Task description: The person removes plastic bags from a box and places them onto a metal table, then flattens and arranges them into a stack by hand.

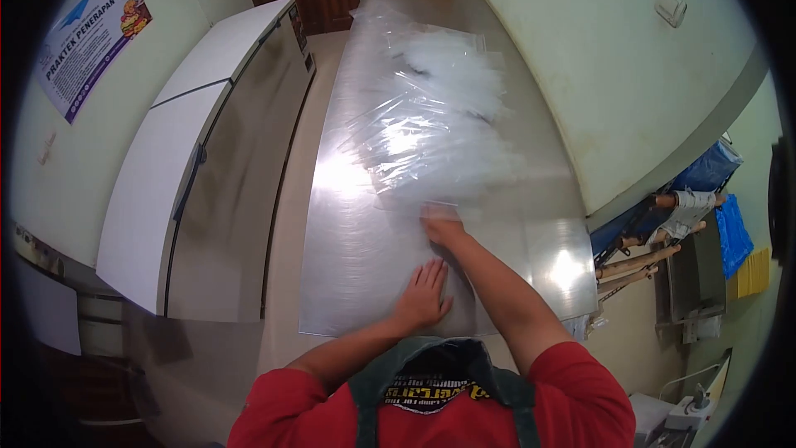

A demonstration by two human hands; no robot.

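My left hand (pixel 423 294) lies flat on the steel tabletop (pixel 365 274), palm down with its fingers stretched out and nothing held. Ahead of it, my right hand (pixel 444 226) is closed at the near edge of the clear plastic bags, its fingers partly seen through a sheet of plastic. It appears to grip one bag, though the fingertips are hard to make out. The loose pile of clear plastic bags (pixel 448 145) spreads across the middle of the table, shiny on the left and cloudier on the right.
A long white-topped chest freezer (pixel 199 87) stands to the left across a narrow strip of floor. A wall (pixel 564 58) borders the table's right side. Farther right are a rack with wooden poles (pixel 638 261) and a blue plastic bag (pixel 731 232).
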